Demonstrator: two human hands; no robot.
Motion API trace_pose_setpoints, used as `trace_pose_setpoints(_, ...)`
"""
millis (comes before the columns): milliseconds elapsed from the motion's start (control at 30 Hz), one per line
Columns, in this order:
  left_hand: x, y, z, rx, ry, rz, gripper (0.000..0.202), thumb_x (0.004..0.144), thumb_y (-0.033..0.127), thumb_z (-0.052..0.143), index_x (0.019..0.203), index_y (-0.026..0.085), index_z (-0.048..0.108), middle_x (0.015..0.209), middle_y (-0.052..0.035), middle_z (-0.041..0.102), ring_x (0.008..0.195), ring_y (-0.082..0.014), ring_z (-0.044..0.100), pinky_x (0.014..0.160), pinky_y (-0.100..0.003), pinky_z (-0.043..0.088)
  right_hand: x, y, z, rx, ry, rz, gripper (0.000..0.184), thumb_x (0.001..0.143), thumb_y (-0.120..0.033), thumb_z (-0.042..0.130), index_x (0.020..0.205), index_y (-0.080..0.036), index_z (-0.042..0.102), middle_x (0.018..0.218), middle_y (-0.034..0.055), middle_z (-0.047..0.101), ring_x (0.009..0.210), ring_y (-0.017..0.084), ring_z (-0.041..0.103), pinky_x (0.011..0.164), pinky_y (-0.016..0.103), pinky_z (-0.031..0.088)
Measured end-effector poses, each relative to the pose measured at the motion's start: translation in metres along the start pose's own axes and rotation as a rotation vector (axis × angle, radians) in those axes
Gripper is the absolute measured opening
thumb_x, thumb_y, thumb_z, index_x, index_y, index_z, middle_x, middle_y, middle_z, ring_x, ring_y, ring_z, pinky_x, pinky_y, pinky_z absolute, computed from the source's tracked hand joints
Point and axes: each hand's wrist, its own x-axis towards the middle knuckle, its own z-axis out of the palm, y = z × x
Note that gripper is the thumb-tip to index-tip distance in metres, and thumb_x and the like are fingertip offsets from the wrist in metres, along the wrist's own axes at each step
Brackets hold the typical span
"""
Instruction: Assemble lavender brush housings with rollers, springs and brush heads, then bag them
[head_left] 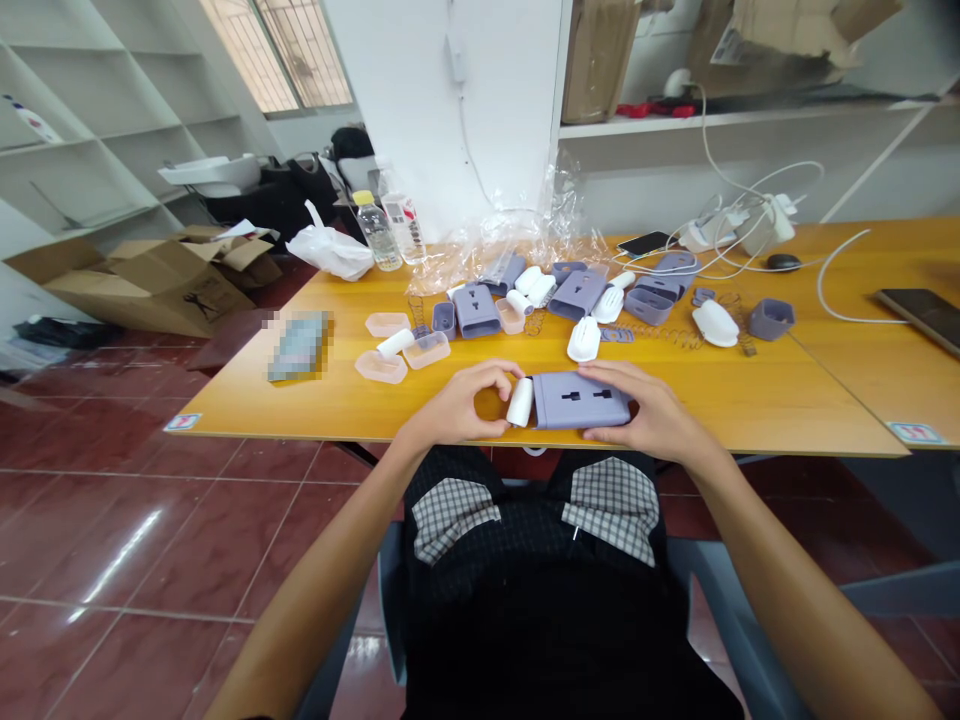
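Observation:
At the table's near edge my right hand (649, 408) is closed around the right end of a purple-grey plastic housing (555, 405), which has two dark slots on its upper face. My left hand (469, 400) pinches a short white roller (520, 402) between thumb and fingers. The roller stands crosswise at the housing's left end, very close to it; whether it touches is hard to tell. Just beyond the housing lies a white ribbed piece (583, 340). Some of my right fingers are hidden behind the housing.
Purple housings (475, 310), clear pinkish trays (427, 350), white rollers and metal springs (667, 336) lie across the table's middle. Plastic wrap (495, 240), bottles (377, 235) and a white bag (330, 243) stand behind. White cables (750, 230) tangle at right; a pixelated packet (298, 346) lies left.

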Motion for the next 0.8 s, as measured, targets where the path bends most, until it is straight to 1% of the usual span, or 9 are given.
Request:
trace_pose_setpoints(200,0.000,-0.001,0.002,0.008,0.008,-0.030,0.028,0.078,0.022,0.080,0.092,0.023,0.056,0.130,-0.0114,0.069,0.118,-0.0282,0.069,0.106,-0.051,0.051,0.000,0.001,0.000,-0.003,-0.015,0.031,0.074,0.083,-0.046,0.091,0.151,-0.034,0.063,0.154,0.0101,0.066,0.141,0.039,0.063,0.120,0.063,0.050)
trace_pose_setpoints(333,0.000,-0.001,0.002,-0.005,0.009,-0.056,0.029,0.078,0.024,0.081,0.093,0.022,0.056,0.126,-0.0110,0.070,0.115,-0.0273,0.070,0.103,-0.049,0.053,-0.001,0.002,0.001,-0.017,-0.033,0.047,0.076,0.082,-0.048,0.091,0.151,-0.035,0.063,0.155,0.0088,0.065,0.143,0.039,0.061,0.121,0.065,0.048)
trace_pose_setpoints(467,0.001,0.000,0.003,-0.047,0.014,-0.121,0.032,0.077,0.025,0.081,0.097,0.022,0.056,0.123,-0.0101,0.071,0.113,-0.0264,0.070,0.101,-0.047,0.055,0.001,0.001,0.001,-0.044,-0.060,0.069,0.075,0.081,-0.048,0.091,0.150,-0.035,0.064,0.152,0.0086,0.068,0.142,0.040,0.061,0.120,0.066,0.047)
trace_pose_setpoints(600,0.002,0.001,0.007,-0.042,0.028,-0.177,0.037,0.075,0.025,0.083,0.100,0.023,0.055,0.119,-0.0082,0.072,0.103,-0.0240,0.070,0.095,-0.044,0.057,0.002,-0.001,0.001,-0.059,-0.072,0.071,0.073,0.082,-0.050,0.090,0.149,-0.033,0.064,0.148,0.0093,0.070,0.139,0.040,0.063,0.119,0.066,0.047)
trace_pose_setpoints(700,0.003,0.000,0.010,-0.013,0.026,-0.183,0.040,0.073,0.024,0.082,0.104,0.023,0.056,0.118,-0.0073,0.071,0.095,-0.0219,0.068,0.090,-0.042,0.057,0.003,-0.002,0.001,-0.060,-0.068,0.077,0.070,0.084,-0.051,0.087,0.148,-0.034,0.064,0.147,0.0092,0.071,0.138,0.040,0.063,0.118,0.065,0.048)
trace_pose_setpoints(800,0.002,-0.001,0.011,0.001,0.017,-0.186,0.045,0.073,0.024,0.082,0.109,0.023,0.056,0.116,-0.0070,0.071,0.093,-0.0220,0.068,0.088,-0.042,0.057,0.003,-0.003,0.001,-0.065,-0.065,0.087,0.069,0.084,-0.052,0.087,0.147,-0.034,0.065,0.145,0.0087,0.072,0.138,0.040,0.064,0.117,0.067,0.048)
